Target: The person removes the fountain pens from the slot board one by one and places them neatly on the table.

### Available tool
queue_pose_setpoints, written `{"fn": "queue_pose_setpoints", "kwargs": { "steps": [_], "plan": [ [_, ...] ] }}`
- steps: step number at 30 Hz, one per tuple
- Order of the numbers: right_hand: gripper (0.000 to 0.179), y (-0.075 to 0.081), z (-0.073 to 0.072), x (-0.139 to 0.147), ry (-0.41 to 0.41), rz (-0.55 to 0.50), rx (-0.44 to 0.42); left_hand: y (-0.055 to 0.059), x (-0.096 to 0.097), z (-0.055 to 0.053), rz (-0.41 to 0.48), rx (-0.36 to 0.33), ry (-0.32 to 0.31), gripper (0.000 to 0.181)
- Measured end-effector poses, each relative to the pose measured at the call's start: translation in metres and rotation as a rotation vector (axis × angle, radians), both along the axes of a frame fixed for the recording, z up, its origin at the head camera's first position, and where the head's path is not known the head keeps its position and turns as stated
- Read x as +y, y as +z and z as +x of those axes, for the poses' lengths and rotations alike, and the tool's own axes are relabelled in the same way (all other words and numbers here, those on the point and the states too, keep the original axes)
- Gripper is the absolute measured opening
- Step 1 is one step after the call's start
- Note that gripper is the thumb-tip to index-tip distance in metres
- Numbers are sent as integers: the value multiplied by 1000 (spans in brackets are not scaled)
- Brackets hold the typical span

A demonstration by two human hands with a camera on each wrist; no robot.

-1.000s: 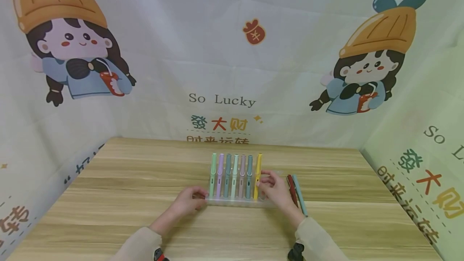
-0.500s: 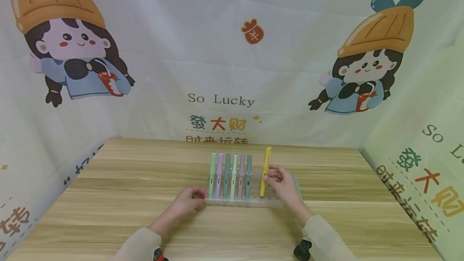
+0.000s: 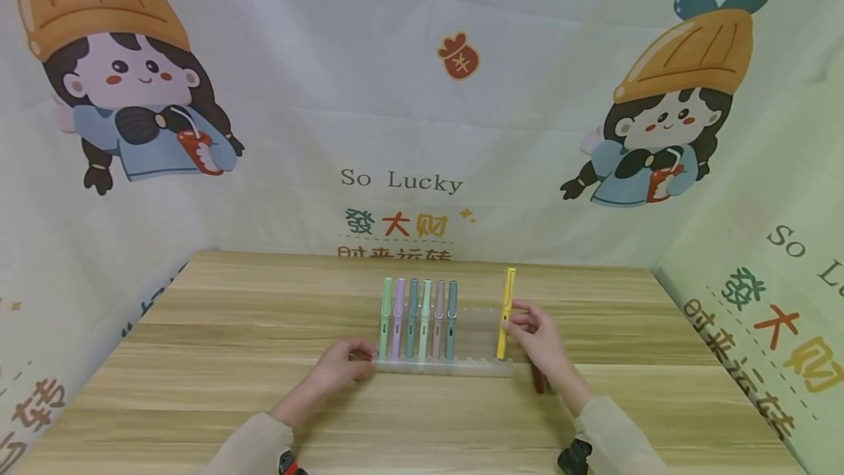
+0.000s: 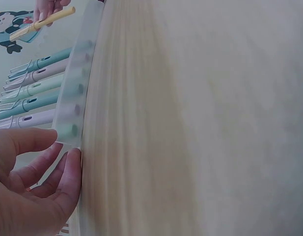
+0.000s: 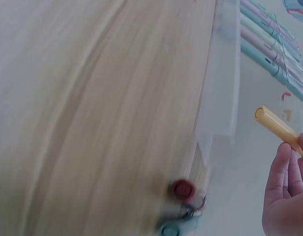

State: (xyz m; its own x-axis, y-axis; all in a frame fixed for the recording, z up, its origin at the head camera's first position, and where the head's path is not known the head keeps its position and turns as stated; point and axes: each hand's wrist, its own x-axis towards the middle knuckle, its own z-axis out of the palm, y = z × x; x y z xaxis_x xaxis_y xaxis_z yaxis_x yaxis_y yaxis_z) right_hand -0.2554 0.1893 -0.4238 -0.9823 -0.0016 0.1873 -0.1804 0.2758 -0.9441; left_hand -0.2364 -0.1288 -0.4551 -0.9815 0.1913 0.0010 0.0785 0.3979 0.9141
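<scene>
A clear pen stand (image 3: pixel 464 368) stands on the table with several pastel capped pens (image 3: pixel 425 321) upright in its left part. My left hand (image 3: pixel 343 363) holds the stand's left end; in the left wrist view its thumb (image 4: pixel 36 140) lies against the front corner, with the other fingers curled just beyond. My right hand (image 3: pixel 539 336) pinches a yellow pen (image 3: pixel 507 303) between thumb and fingers, nearly upright, above the right end of the stand. The right wrist view shows the yellow pen's (image 5: pixel 276 125) lower end apart from the stand.
A dark red pen (image 5: pixel 183 189) and a blue-green pen (image 5: pixel 173 227) lie on the table past the stand's right end, partly hidden by my right hand in the head view. Behind the wooden table (image 3: pixel 264 292) hangs a printed cloth (image 3: pixel 297 94).
My right hand has lifted the yellow pen from its place beside the other pens and carried it rightward to the stand's right end. My left hand has stayed put.
</scene>
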Motion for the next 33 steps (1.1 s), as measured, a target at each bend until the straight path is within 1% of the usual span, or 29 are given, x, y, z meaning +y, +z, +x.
{"fn": "queue_pose_setpoints", "kwargs": {
  "steps": [4, 8, 13, 20, 26, 33],
  "plan": [
    [35, 0, 2, 10, -1, -27, -23, 1, 0, 0, -2, 2, -2, 19],
    [37, 0, 4, 21, -19, -7, -48, 2, 0, 0, -2, -1, -3, 18],
    [38, 0, 10, 36, -47, 70, -45, 2, 0, 1, -6, -5, -3, 19],
    [36, -1, 14, 54, -63, 117, -28, 1, -1, 1, -7, -10, -1, 19],
    [36, 0, 16, 65, -87, 191, -33, 0, -1, 0, -14, -3, -4, 19],
    [34, -2, 18, 74, -92, 334, -34, 2, -1, 1, 8, 4, -12, 20]
  ]
}}
